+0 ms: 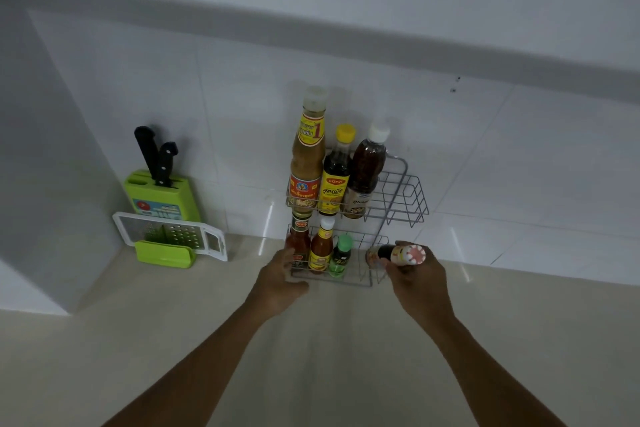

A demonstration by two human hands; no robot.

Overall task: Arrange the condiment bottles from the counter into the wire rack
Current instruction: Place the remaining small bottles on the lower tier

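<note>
A two-tier wire rack [405,198] stands on the counter against the tiled wall. Its upper tier holds a tall tan sauce bottle [306,156], a dark bottle with a yellow cap [335,177] and a brown bottle with a white cap [365,177]. Two red sauce bottles [320,250] and a small green bottle [341,255] occupy the lower tier. My left hand [280,279] rests at the rack's lower left corner, touching its front. My right hand [414,276] holds a small dark bottle with a red-and-white cap [398,254], tipped sideways at the lower tier's right end.
A green knife block [162,198] with two black-handled knives stands to the left by the wall. A white grater [173,234] on a green holder lies in front of it. A white cabinet side [41,184] rises at the far left. Beige counter [346,357] stretches toward me.
</note>
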